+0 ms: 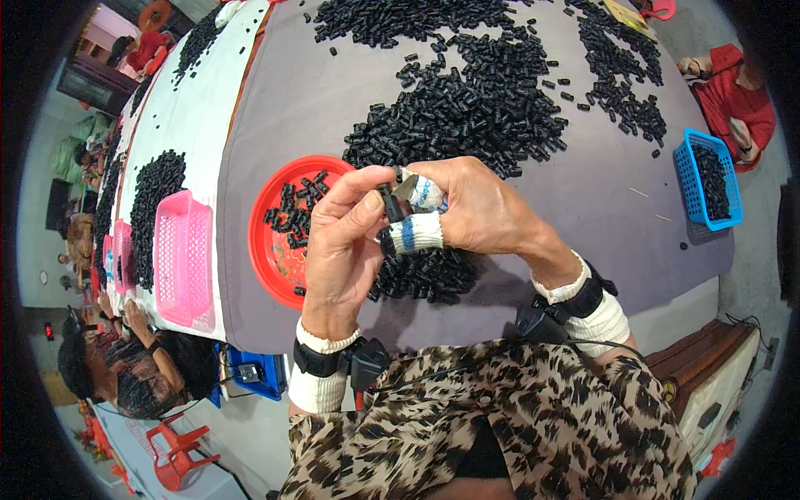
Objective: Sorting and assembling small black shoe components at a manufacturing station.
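Here's the left hand (342, 229), pinching a small black piece (391, 204) between thumb and fingers, a short, dark, stubby cylinder with a faint gloss, right of the red tray (261, 246). And the right hand (483, 204) curls around a metallic tool (405, 190) close beside it; whether they touch, I can't tell!

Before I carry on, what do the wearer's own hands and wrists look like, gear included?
The left hand and right hand have cream knitted cuffs at the wrist, each crossed by a black strap with a dark boxy module. A thin dark cable leads from the right one. White wraps with blue markings seem to cover part of the right hand. The top is animal-print: beige, brown, black.
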{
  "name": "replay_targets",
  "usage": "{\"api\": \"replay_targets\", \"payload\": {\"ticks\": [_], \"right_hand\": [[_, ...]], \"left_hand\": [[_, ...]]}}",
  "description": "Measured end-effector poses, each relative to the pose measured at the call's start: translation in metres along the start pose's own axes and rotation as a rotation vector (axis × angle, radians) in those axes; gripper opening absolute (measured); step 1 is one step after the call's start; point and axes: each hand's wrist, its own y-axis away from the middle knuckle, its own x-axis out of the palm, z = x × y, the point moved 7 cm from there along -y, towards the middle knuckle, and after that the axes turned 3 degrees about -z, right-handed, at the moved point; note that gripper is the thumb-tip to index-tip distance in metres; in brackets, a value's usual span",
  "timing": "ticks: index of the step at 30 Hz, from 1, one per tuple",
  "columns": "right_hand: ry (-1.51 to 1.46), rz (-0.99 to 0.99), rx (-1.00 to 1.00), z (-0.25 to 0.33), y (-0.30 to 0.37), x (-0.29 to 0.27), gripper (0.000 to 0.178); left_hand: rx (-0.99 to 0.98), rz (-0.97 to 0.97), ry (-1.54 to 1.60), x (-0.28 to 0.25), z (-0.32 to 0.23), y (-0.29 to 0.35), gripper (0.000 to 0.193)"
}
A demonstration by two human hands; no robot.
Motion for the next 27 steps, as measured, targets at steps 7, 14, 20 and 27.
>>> {"api": "replay_targets", "payload": {"ticks": [7, 14, 20, 27], "right_hand": [[0.021, -0.005, 0.03, -0.0007, -0.0007, -0.0004, 0.038], [0.059, 0.0, 0.035, 0.0005, 0.0, -0.0015, 0.038], [0.078, 0.006, 0.015, 0.0029, 0.0002, -0.0016, 0.034], [0.103, 0.024, -0.016, -0.0054, 0.0014, 0.0013, 0.036]], "left_hand": [[-0.014, 0.029, 0.035, -0.0037, 0.0036, -0.0002, 0.024], [-0.007, 0.037, 0.02, -0.0032, 0.0046, -0.0006, 0.024], [-0.006, 0.028, 0.014, -0.0026, 0.0039, 0.0009, 0.024], [-0.001, 0.011, 0.029, -0.0007, 0.0067, 0.0006, 0.024]]}}
